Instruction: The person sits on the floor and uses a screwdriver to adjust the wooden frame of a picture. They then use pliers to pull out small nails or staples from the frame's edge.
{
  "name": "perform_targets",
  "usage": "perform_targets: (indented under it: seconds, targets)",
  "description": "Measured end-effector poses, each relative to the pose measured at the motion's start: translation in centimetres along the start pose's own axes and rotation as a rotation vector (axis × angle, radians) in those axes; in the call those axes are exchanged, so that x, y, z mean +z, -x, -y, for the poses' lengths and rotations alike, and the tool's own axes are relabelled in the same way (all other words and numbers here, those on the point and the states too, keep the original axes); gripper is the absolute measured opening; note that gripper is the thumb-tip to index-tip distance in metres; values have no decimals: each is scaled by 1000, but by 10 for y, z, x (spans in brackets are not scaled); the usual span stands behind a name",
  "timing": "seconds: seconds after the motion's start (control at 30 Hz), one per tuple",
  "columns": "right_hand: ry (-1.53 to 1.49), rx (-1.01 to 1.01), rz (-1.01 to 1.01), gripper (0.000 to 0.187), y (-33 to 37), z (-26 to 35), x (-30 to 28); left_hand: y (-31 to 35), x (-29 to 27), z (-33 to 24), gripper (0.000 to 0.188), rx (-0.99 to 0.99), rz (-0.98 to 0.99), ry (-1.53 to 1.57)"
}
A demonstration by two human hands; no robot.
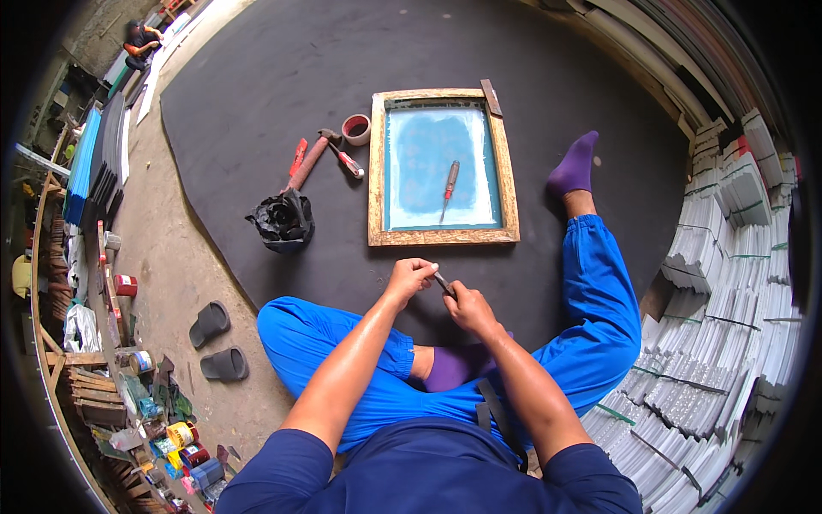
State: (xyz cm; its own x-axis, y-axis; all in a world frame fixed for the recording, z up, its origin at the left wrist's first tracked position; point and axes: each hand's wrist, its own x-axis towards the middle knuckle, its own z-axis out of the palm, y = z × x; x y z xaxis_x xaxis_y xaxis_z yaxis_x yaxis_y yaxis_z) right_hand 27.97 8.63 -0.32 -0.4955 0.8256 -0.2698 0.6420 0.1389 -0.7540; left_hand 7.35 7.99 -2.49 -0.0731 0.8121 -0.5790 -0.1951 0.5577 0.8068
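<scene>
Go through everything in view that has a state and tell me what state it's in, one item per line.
Left hand: closed, fingers pinching the small tool.
Right hand: closed, gripping the small tool.
Small tool: held between both hands, above the lap.
Wooden screen frame: lying flat on the dark mat, mesh stained blue.
Screwdriver: lying loose on the mesh.
Hammer: lying on the mat, untouched.
Tape roll: lying flat beside the frame.
Black bag: crumpled, open at top.
Slippers: off, on the floor.

Screwdriver [449, 182] on frame [443, 234], hammer [310, 160] left.
</scene>
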Motion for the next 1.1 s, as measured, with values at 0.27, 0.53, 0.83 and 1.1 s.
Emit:
perform_targets:
  seconds: [0.27,0.53,0.83,1.1]
  targets:
    - [-785,380,425,41,-3,-7,-10,-1,-17,14,25,-155,5,108]
    - [-1288,486,144,47,-27,-27,-61,2,-70,46,32,27,-406,-550]
    - [-1513,442,72,52,-37,-60,-86,27,-71,21,30,-85,-532,-799]
    - [-1670,496,131,48,-47,-75,-84,36,-60,6,32,-116,-534,-869]
